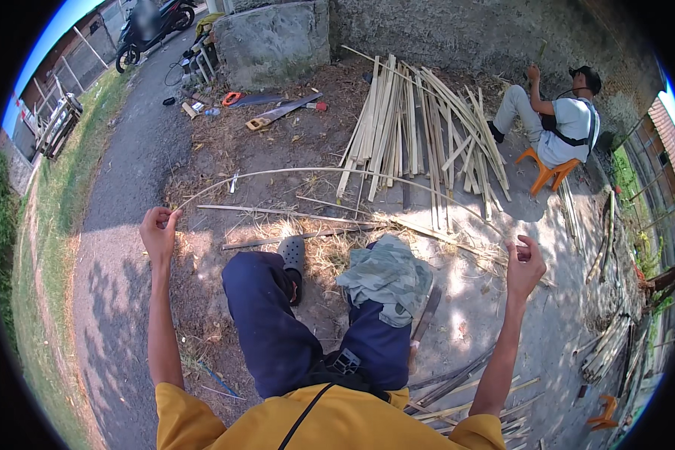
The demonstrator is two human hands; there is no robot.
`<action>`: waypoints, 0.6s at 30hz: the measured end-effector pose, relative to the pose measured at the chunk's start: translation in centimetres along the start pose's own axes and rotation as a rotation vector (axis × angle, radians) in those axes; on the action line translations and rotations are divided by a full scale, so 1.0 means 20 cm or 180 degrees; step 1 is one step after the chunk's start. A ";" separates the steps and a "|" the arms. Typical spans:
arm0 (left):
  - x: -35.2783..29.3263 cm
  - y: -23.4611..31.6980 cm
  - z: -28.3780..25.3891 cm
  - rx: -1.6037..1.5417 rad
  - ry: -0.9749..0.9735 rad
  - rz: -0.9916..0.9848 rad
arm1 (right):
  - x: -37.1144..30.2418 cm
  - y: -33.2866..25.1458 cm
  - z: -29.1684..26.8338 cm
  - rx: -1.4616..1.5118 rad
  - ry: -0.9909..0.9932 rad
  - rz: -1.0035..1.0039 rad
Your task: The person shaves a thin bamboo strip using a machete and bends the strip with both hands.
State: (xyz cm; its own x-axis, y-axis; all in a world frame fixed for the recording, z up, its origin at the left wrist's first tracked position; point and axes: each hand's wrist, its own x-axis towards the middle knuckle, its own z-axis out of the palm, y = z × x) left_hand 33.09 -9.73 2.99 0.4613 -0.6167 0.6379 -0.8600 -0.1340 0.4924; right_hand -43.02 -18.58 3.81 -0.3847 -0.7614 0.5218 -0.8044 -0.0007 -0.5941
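Grey paved lane [135,157] is running up the left side, with brown, straw-littered earth [277,152] spreading to its right. Over the lane's edge, the person's left hand [160,229] is pinching the left end of a long, thin, pale strip of split wood or bamboo [337,169]. Judging by its thinness, the strip is probably feeling light and springy, bending readily yet risking a crack or splinter if forced too tightly; how slippery it is, I cannot tell. Holding near both ends is seeming sensible, leaving the middle free to flex. Its long axis is running side to side across the front of the body, the crest arching away toward the rough grey wall [442,34]; the lens may be adding to that curve. Beyond it, a steel handsaw with a wooden handle [285,112] is lying on the earth, and a fanned heap of pale flat strips [386,120] is resting farther right. Lower in view than the left end, the strip's right end is meeting the right hand [526,264], which is pinching it likewise. Farther right, a co-worker in a light shirt [568,135] is sitting on an orange plastic stool [545,175].
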 end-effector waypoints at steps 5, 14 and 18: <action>0.00 -0.01 0.00 0.0070 0.0006 -0.0136 | 0.00 0.01 0.01 0.0061 0.0038 -0.0045; -0.01 0.03 0.00 0.0083 -0.0099 -0.0189 | -0.01 -0.03 0.02 0.0027 0.0070 -0.0297; 0.00 0.05 0.00 0.0034 -0.0068 -0.0204 | -0.01 -0.02 0.03 0.0117 0.0161 -0.0316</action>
State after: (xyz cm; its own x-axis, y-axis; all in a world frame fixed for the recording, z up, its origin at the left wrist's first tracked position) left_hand 32.28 -9.82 3.53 0.5109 -0.6230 0.5923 -0.8311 -0.1820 0.5255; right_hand -42.30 -18.79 3.61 -0.3272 -0.7228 0.6088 -0.8228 -0.0989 -0.5596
